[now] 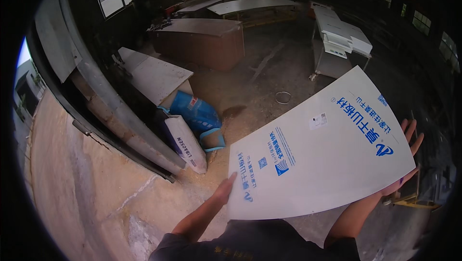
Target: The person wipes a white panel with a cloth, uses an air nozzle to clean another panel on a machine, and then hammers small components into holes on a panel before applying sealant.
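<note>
A large white panel (317, 179) with blue printing and a small pale label spans the space in front of my body, held between both arms. My left hand (224, 190) grips its left edge near the lower corner, the fingers mostly hidden behind it. At the opposite side, my right hand (407, 164) supports the right edge, with several fingertips stretched out beyond the board and the palm partly hidden. The panel covers much of the floor beneath it.
On the left stand a metal door frame (108, 95), a white sack (185, 145), a blue sack (192, 109) and a light-blue dustpan (213, 139). Farther off are a low white-topped table (156, 75), a brown-sided bench (202, 46) and a trolley (332, 63) stacked with white panels.
</note>
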Demonstrator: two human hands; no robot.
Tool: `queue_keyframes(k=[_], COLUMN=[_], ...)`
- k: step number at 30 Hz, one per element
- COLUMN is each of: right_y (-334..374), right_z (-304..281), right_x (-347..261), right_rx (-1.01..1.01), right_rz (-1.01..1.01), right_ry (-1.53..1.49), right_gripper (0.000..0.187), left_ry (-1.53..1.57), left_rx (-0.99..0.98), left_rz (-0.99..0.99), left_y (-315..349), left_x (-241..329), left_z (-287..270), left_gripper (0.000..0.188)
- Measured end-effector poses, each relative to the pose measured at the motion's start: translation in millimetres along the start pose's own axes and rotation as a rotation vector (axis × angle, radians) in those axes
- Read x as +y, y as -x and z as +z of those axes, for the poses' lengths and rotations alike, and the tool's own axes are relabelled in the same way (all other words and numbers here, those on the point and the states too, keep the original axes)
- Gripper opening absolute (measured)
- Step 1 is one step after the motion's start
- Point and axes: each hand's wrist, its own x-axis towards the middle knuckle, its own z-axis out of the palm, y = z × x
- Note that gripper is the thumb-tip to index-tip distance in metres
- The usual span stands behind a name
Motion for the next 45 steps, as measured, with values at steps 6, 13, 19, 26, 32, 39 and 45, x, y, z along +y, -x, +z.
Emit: queue_keyframes(k=[6, 13, 19, 26, 32, 39, 45], right_y=[-238, -643, -883, -1097, -1079, -925, -807], right_z=[71, 4, -72, 53, 328, 688, 1017], right_x=[462, 1044, 1604, 2281, 2836, 3363, 3692], right_rx=[-0.814, -0.538, -0.411, -0.098, -0.388, -0.851, -0.988], right_rz=[-0.034, -0.048, 0.189, 0.762, 1.384, 1.435, 1.456], right_ry=[-0.121, 0.532, 0.621, 0.425, 0.517, 0.616, 0.483], right_gripper=[0.107, 0.092, 0.083, 0.066, 0.063, 0.059, 0.058], left_ry=[0.008, 0.291, 0.387, 0.005, -0.163, 0.048, 0.143], left_rx=[-0.176, -0.394, -0.266, 0.214, 1.068, 1.411, 1.521], left_rz=[-0.105, 0.031, 0.506, 1.289, 0.881, 0.624, 0.716], left_y=[-349, -642, -1032, -1281, -1537, -1688, -1709], left_x=[399, 904, 1283, 1845, 2142, 2450, 2772], left_z=[15, 39, 93, 165, -41, -386, -637], left_gripper=[0.060, 0.080, 0.121, 0.090, 0.061, 0.075, 0.075])
